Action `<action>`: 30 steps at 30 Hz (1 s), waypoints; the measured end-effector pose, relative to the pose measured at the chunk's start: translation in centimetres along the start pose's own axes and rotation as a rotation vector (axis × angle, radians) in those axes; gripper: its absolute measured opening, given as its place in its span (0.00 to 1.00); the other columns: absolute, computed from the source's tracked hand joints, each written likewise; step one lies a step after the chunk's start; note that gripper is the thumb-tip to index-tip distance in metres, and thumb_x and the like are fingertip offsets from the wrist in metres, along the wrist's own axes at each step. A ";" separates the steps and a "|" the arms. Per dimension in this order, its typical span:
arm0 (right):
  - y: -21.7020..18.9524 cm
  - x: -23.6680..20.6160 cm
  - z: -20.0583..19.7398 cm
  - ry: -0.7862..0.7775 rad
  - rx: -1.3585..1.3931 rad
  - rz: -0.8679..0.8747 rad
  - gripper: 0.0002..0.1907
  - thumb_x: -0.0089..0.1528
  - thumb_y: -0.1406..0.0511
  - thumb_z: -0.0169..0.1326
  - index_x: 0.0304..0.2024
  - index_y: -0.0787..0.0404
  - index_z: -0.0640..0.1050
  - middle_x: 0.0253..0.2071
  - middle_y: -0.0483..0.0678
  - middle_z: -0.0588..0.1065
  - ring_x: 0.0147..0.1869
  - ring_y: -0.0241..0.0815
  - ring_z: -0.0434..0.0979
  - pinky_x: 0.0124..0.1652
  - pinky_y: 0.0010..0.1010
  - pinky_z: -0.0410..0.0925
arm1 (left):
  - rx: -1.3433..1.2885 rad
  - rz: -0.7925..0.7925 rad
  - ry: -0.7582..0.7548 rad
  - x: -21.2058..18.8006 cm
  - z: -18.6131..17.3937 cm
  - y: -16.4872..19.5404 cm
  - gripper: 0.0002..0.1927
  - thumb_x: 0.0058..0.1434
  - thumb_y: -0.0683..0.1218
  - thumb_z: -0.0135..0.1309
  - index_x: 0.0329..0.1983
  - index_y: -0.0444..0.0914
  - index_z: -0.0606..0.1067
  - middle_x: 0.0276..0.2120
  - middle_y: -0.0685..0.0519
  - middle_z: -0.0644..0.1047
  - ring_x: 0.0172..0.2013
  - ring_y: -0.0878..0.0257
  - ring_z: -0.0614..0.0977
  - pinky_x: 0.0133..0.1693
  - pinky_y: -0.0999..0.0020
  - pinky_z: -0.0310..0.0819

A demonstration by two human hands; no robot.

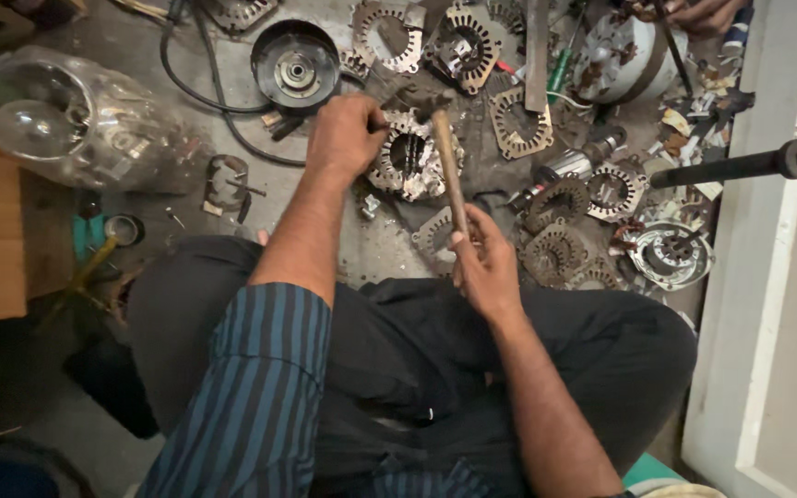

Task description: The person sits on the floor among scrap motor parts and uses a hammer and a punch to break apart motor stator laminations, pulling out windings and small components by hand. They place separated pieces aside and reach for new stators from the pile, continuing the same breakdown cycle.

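Your sleeve [251, 387] is striped dark blue and black, and your trousers [398, 360] are plain black. The hammer [449, 171] in your right hand [486, 267] has a brown wooden handle. The stator core [410, 157] under your left hand [348, 134] gleams silver-grey on the dull grey floor [371, 249].

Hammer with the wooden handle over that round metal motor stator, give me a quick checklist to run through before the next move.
1. Right hand gripped around the wooden-handled hammer: ok, fist closed on the lower handle.
2. Hammer head over the round toothed metal stator: ok.
3. Left hand steadying the work: ok, it is at the stator's left edge, holding a dark tool whose kind I cannot tell.
4. Left-hand fingers out of the hammer's path: cannot tell, they are very near the head.
5. Stator seated flat on the grey floor: cannot tell.
6. Surroundings free of loose parts: not ok, other stator plates crowd the spot.
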State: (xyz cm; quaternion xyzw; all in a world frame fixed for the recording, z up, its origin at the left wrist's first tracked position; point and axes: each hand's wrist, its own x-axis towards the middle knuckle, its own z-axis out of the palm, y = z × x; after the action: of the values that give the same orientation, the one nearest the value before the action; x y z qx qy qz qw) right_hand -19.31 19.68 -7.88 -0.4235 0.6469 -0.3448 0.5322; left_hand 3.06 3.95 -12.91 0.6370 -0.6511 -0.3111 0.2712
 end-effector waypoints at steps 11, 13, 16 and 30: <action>-1.8 0.0 0.8 0.031 -0.488 -0.525 0.28 0.69 0.70 0.51 0.72 0.61 0.65 0.39 0.53 0.76 0.38 0.43 0.77 0.43 0.31 0.71 | -0.054 -0.071 -0.030 0.3 0.5 -0.4 0.08 0.52 0.45 0.67 0.34 0.40 0.83 0.34 0.44 0.82 0.36 0.49 0.85 0.43 0.56 0.78; -1.4 -0.2 0.9 0.059 -0.482 -0.518 0.28 0.70 0.70 0.50 0.72 0.60 0.65 0.42 0.54 0.77 0.40 0.46 0.78 0.44 0.32 0.71 | -0.093 -0.113 -0.037 0.1 0.5 -0.4 0.08 0.52 0.45 0.66 0.35 0.40 0.83 0.33 0.44 0.82 0.35 0.50 0.85 0.41 0.57 0.78; -0.8 0.2 1.2 0.068 -0.520 -0.706 0.28 0.71 0.71 0.48 0.73 0.62 0.64 0.55 0.61 0.76 0.57 0.57 0.79 0.56 0.38 0.70 | -0.061 -0.009 0.007 0.2 0.6 -0.5 0.08 0.50 0.42 0.66 0.34 0.39 0.83 0.32 0.44 0.82 0.34 0.49 0.85 0.40 0.57 0.78; -1.4 -0.3 1.5 0.046 -0.495 -0.529 0.29 0.68 0.71 0.52 0.73 0.58 0.66 0.52 0.59 0.78 0.53 0.55 0.81 0.54 0.37 0.71 | -0.015 -0.012 -0.039 0.8 0.8 -0.4 0.08 0.52 0.44 0.69 0.33 0.38 0.83 0.31 0.46 0.83 0.33 0.51 0.85 0.40 0.57 0.78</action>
State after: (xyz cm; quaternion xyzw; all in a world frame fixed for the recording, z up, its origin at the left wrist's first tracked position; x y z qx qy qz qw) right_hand -17.59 19.40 -6.76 -0.6843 0.5907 -0.3129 0.2914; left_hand 2.67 3.21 -13.73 0.6326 -0.6500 -0.3302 0.2613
